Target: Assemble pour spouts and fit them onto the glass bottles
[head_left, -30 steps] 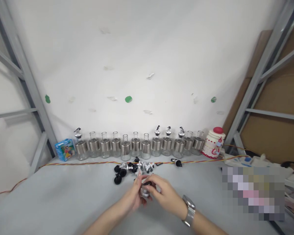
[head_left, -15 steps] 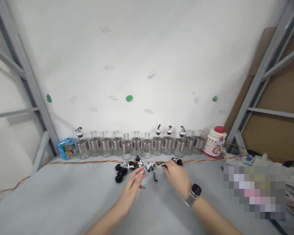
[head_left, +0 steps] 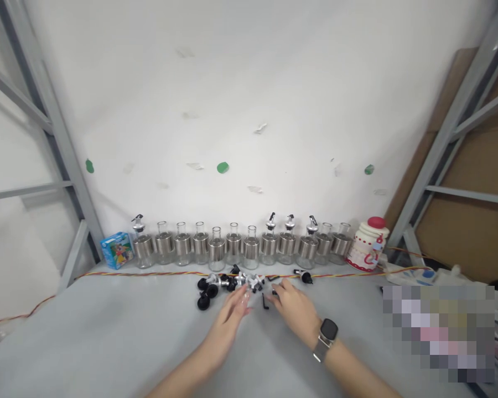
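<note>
The tabletop (head_left: 120, 331) bears spout parts (head_left: 231, 284) near left fingers (head_left: 234, 308) and right fingers (head_left: 289, 295), grips unclear.

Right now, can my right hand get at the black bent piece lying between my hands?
Probably yes: the black bent piece lies on the tabletop beside your right hand, with nothing visible between them. Whether that hand holds something is unclear.

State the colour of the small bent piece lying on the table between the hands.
The bent piece is black; the head view shows it.
</note>
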Motion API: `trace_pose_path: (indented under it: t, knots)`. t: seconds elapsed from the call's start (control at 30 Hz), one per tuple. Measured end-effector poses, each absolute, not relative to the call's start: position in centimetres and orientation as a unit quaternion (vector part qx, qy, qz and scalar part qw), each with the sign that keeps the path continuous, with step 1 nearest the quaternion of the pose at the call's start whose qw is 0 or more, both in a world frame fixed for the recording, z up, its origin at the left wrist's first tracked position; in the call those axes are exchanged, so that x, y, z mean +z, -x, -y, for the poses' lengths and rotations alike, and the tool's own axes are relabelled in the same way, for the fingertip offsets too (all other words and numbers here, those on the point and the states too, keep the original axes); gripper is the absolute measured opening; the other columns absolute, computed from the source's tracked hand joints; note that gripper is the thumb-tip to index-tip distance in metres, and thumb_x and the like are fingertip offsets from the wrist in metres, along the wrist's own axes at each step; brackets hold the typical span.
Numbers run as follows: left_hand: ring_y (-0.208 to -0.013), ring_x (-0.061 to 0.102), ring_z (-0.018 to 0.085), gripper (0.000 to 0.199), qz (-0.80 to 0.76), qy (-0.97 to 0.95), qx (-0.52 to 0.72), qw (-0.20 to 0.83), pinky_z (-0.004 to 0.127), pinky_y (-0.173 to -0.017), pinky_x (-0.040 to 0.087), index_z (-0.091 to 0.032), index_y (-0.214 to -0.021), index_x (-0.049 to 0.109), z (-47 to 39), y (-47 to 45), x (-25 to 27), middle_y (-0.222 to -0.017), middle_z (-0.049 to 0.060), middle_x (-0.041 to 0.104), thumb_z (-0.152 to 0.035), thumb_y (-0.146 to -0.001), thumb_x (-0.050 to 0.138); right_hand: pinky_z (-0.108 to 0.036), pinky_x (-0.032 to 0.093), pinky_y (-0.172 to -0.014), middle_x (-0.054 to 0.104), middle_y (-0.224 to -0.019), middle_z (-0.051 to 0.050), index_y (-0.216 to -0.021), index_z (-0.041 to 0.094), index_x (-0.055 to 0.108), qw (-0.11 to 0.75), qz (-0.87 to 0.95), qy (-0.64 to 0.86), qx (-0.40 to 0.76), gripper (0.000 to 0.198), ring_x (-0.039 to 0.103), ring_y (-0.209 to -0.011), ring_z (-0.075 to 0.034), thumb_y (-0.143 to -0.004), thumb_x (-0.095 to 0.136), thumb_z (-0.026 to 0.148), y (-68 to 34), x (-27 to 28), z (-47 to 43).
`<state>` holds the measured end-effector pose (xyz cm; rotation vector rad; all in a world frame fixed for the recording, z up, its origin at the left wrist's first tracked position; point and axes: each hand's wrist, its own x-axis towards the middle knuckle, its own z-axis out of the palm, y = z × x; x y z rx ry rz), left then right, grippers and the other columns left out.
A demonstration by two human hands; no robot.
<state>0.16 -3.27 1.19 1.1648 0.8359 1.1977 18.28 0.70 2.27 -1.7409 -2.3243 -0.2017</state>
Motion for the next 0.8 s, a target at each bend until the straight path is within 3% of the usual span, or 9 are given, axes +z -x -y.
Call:
trace_pose_path:
  t: [0.1, 0.2, 0.37, 0.6, 0.8]
  knots:
    - [-0.125, 0.029, 0.02, 0.046, -0.36, -0.48, 0.515, 0.613, 0.036, -0.106, 0.02, -0.024, -0.124, 0.041, 3.3, -0.2, 1.2, -0.137, 0.003, 0.033, -0.039, -0.081, 0.048, -0.026, 0.04, -0.062, 0.059, -0.087, -0.009, -0.083, 0.017, 0.064, 0.095, 0.8, 0.587, -0.078, 0.017, 0.059, -0.075, -0.02, -0.082, 0.048, 0.024, -18.2, 2.2, -0.6]
    - [-0.126, 0.027, 0.019, 0.05, -0.359, -0.475, 0.514, 0.618, 0.034, -0.107, 0.016, -0.022, -0.127, 0.035, 3.3, -0.3, 1.2, -0.138, 0.003, 0.031, -0.038, -0.081, 0.048, -0.028, 0.04, -0.063, 0.058, -0.09, -0.01, -0.08, 0.016, 0.064, 0.078, 0.794, 0.594, -0.101, 0.019, 0.059, -0.074, -0.02, -0.082, 0.045, 0.018, -18.4, 1.9, -0.7]
    - [-0.126, 0.027, 0.019, 0.053, -0.376, -0.481, 0.504, 0.611, 0.034, -0.107, 0.016, -0.021, -0.128, 0.033, 3.3, -0.4, 1.2, -0.138, 0.004, 0.031, -0.041, -0.081, 0.047, -0.031, 0.037, -0.064, 0.058, -0.091, -0.013, -0.08, 0.014, 0.063, 0.056, 0.753, 0.638, -0.147, 0.022, 0.058, -0.077, -0.022, -0.079, 0.042, 0.006, -19.4, 2.0, -1.1]
    - [-0.126, 0.028, 0.017, 0.055, -0.394, -0.493, 0.485, 0.605, 0.032, -0.106, 0.019, -0.02, -0.13, 0.031, 3.7, -0.4, 2.0, -0.138, 0.004, 0.031, -0.041, -0.081, 0.046, -0.033, 0.032, -0.066, 0.053, -0.082, -0.009, -0.082, 0.015, 0.057, 0.147, 0.729, 0.634, -0.213, 0.009, 0.053, -0.075, -0.023, -0.077, 0.05, 0.021, -19.0, 3.1, -0.6]
    - [-0.125, 0.029, 0.017, 0.056, -0.407, -0.507, 0.476, 0.592, 0.031, -0.105, 0.022, -0.021, -0.129, 0.032, 4.1, -0.5, 2.2, -0.137, 0.003, 0.032, -0.043, -0.08, 0.046, -0.031, 0.031, -0.066, 0.05, -0.076, -0.005, -0.071, 0.017, 0.051, 0.185, 0.75, 0.6, -0.208, 0.01, 0.05, -0.071, -0.02, -0.072, 0.045, 0.01, -18.4, 3.1, -0.4]
